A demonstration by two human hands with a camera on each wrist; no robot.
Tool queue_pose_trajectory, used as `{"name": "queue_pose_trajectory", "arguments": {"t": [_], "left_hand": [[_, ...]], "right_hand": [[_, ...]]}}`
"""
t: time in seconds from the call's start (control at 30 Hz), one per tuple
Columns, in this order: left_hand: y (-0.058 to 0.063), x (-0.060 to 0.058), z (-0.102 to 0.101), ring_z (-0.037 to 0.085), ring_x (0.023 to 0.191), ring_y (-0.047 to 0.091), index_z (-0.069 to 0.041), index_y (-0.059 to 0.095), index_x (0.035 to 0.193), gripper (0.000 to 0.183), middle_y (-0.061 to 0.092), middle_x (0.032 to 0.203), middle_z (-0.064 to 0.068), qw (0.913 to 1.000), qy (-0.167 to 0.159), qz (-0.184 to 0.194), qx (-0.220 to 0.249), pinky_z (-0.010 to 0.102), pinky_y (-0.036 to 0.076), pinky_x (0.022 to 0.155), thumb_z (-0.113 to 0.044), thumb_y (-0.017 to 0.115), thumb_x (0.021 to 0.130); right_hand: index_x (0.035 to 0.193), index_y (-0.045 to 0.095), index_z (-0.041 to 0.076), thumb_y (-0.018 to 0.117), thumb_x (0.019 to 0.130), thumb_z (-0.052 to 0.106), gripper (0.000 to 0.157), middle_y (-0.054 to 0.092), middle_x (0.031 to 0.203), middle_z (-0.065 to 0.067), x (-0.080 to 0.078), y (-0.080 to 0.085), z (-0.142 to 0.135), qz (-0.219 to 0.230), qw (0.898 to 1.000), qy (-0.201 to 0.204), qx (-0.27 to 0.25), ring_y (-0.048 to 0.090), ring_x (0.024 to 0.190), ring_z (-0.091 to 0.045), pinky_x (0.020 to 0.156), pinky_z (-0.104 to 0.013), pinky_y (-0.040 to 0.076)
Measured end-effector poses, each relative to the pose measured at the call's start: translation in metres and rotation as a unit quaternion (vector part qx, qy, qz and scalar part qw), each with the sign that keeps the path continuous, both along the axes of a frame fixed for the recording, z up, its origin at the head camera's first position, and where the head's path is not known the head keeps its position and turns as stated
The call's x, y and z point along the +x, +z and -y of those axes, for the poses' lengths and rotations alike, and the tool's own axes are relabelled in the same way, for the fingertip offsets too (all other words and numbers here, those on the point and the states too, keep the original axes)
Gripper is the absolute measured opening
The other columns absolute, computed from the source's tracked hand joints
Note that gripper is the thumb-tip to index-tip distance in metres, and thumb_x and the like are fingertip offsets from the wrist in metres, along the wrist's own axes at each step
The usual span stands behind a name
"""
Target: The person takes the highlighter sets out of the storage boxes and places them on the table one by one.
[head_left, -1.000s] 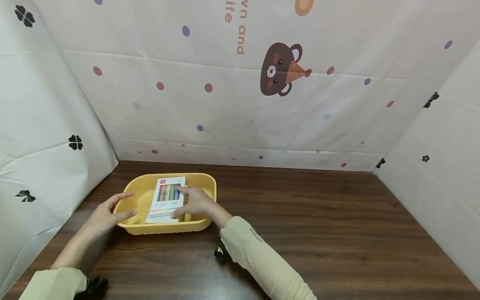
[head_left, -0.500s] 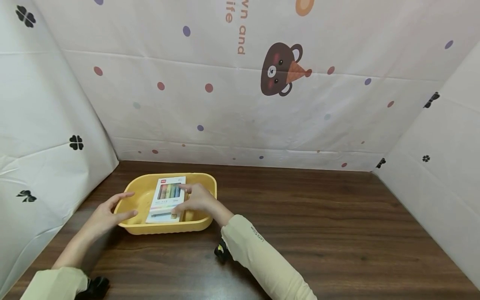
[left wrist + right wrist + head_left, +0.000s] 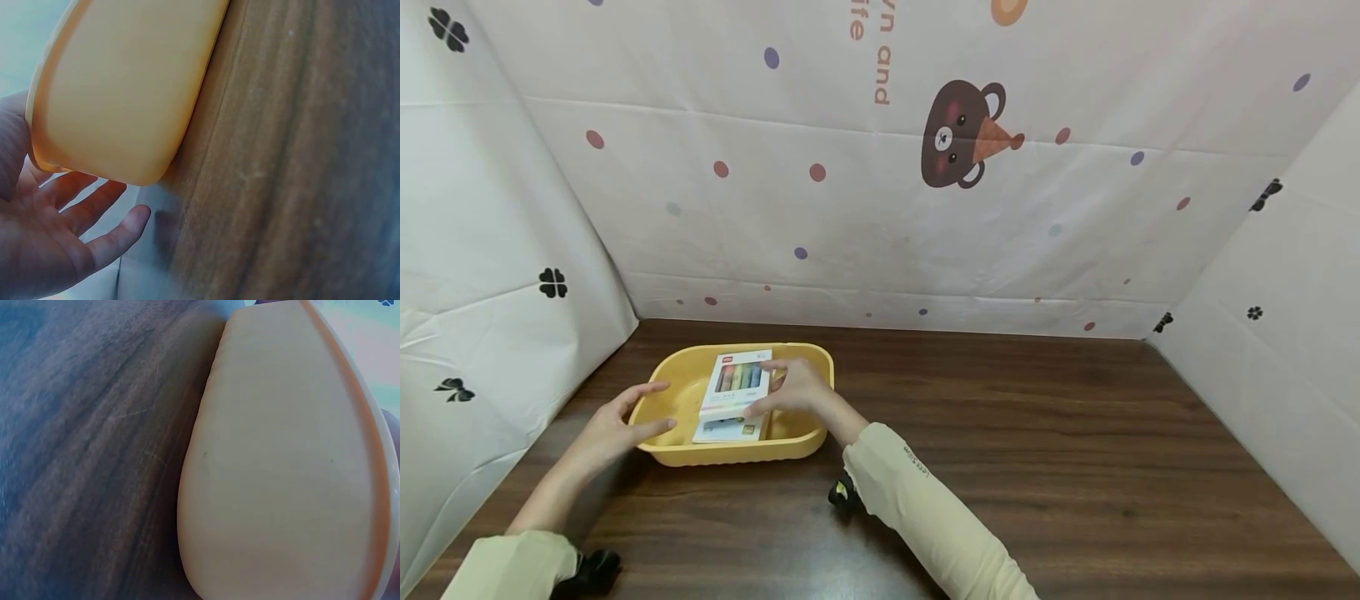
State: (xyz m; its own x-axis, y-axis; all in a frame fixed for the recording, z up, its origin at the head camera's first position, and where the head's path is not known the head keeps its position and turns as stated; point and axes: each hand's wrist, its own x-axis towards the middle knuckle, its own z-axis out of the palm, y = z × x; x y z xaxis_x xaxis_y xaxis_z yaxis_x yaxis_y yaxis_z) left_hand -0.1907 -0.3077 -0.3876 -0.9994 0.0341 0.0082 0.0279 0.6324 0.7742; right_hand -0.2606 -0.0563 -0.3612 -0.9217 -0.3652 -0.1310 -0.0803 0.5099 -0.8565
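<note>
A yellow plastic basket (image 3: 730, 455) stands at the left of the table. Its outer wall (image 3: 125, 94) fills much of the left wrist view. My left hand (image 3: 604, 433) holds the basket's left end, with thumb and index finger reaching over the rim. My right hand (image 3: 801, 390) reaches in from the right and pinches a white box (image 3: 724, 402) by its right side. Through the box's window several pastel-coloured sticks show. The near end of this box is tilted up over a second flat white box (image 3: 728, 431), mostly covered by it. In the right wrist view the basket wall hides the fingers.
The brown wood-grain table (image 3: 1037, 467) extends to the right of the basket. White printed sheets (image 3: 865, 217) rise behind the table and along both sides. Black wrist devices (image 3: 591, 573) sit below both forearms.
The near end of the top white box has risen slightly with my right hand, showing more of the lower box. The left hand and the basket have stayed in place.
</note>
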Motion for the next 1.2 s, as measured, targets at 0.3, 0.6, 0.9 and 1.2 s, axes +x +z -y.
{"name": "queue_pose_trajectory", "arguments": {"t": [0.3, 0.6, 0.9, 1.2], "left_hand": [[0.000, 0.000, -0.001, 0.039, 0.120, 0.030, 0.001, 0.032, 0.137, 0.073, 0.032, 0.139, 0.027, 1.0000, 0.002, 0.003, -0.004, 0.045, 0.031, 0.087, -0.034, 0.066, 0.083], [0.001, 0.001, -0.001, 0.042, 0.120, 0.028, 0.000, 0.031, 0.138, 0.072, 0.029, 0.139, 0.029, 0.9999, 0.003, 0.010, -0.010, 0.052, 0.029, 0.088, -0.033, 0.065, 0.083], [0.000, 0.000, 0.000, 0.044, 0.121, 0.027, 0.000, 0.030, 0.138, 0.074, 0.028, 0.139, 0.031, 0.9997, 0.006, 0.017, -0.018, 0.057, 0.027, 0.089, -0.035, 0.065, 0.083], [-0.001, 0.000, 0.000, 0.044, 0.120, 0.027, 0.000, 0.031, 0.138, 0.073, 0.028, 0.139, 0.031, 0.9997, 0.005, 0.014, -0.019, 0.058, 0.027, 0.089, -0.034, 0.065, 0.083]], "right_hand": [[0.118, 0.063, 0.014, 0.088, 0.054, 0.010, 0.069, 0.057, 0.086, 0.001, -0.001, -0.003, 0.002, 0.046, 0.997, -0.020, -0.059, 0.049, 0.075, -0.011, 0.059, -0.022, 0.039], [0.118, 0.063, 0.016, 0.086, 0.055, 0.006, 0.067, 0.057, 0.083, 0.000, -0.001, -0.004, 0.000, 0.064, 0.994, -0.013, -0.090, 0.047, 0.072, -0.011, 0.056, -0.022, 0.038], [0.119, 0.062, 0.013, 0.086, 0.056, 0.005, 0.068, 0.060, 0.084, 0.001, 0.000, 0.001, -0.013, 0.052, 0.991, -0.014, -0.120, 0.049, 0.075, -0.010, 0.061, -0.022, 0.037], [0.120, 0.061, 0.012, 0.085, 0.058, 0.004, 0.067, 0.064, 0.085, 0.000, 0.005, 0.010, -0.029, 0.046, 0.988, -0.010, -0.148, 0.054, 0.073, -0.009, 0.058, -0.020, 0.041]]}}
